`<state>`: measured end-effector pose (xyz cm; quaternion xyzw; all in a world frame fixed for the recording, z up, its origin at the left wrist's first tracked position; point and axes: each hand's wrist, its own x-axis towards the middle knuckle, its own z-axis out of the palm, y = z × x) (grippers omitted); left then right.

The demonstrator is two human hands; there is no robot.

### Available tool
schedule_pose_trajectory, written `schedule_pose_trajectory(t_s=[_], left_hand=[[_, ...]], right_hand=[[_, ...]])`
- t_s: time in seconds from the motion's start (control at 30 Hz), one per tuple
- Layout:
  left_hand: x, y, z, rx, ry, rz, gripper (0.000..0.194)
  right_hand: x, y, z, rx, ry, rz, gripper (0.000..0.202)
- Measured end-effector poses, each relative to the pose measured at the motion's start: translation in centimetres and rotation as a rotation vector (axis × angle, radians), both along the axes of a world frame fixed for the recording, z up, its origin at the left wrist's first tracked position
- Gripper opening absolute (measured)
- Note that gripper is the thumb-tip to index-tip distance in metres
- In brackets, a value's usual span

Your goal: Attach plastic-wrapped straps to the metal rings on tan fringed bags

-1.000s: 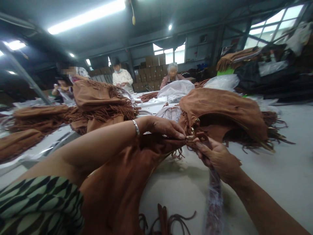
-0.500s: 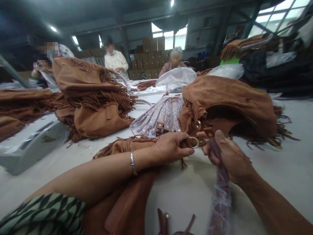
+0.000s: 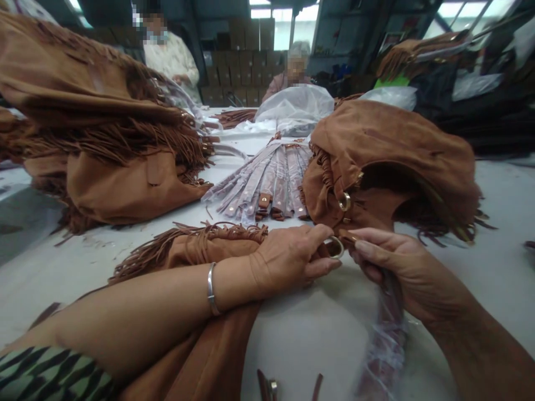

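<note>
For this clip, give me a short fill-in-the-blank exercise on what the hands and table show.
1. The left hand holds a shiny metal ____.
2. The right hand holds a strap wrapped in clear ____.
3. A silver-coloured bracelet circles the ____ wrist.

Missing words: ring; plastic; left.

You are in a bag workshop, by the look of it a factory floor: fringed brown bags (image 3: 121, 184) lie piled toward the left edge of your white counter (image 3: 301, 345), and plastic-wrapped straps (image 3: 276, 178) fan out nearer its far edge. Beyond that edge you face two co-workers (image 3: 169, 61), stacked cardboard boxes (image 3: 238, 69) and paned windows (image 3: 282, 28).
</note>
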<state>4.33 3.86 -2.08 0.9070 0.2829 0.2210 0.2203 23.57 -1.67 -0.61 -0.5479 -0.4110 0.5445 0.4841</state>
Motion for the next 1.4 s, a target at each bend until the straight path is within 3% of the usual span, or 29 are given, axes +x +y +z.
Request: schedule_pose_trajectory(t_s=[0.13, 0.33, 0.53, 0.83, 1.03, 1.4], left_hand=[[-0.1, 0.1, 0.1, 0.116, 0.101, -0.063, 0.033], [-0.1, 0.3, 0.3, 0.098, 0.171, -0.101, 0.029], [-0.1, 0.9, -0.1, -0.093, 0.008, -0.155, 0.034], [0.0, 1.6, -0.4, -0.371, -0.208, -0.165, 0.02], [-0.1, 1.4, -0.1, -0.369, -0.248, -0.173, 0.02], [0.1, 1.5, -1.0, -0.271, -0.26, -0.109, 0.024]], right_hand=[[0.1, 0.1, -0.1, -0.001, -0.004, 0.006, 0.03], [0.0, 0.2, 0.0, -0.001, -0.027, 0.024, 0.027], [-0.4, 0.4, -0.4, -0.049, -0.027, 0.049, 0.028], [-0.5, 0.4, -0.3, -0.053, -0.034, 0.066, 0.03], [-0.4, 0.1, 0.0, -0.095, 0.091, 0.05, 0.028], [-1.9, -0.2, -0.1, -0.054, 0.026, 0.036, 0.035]])
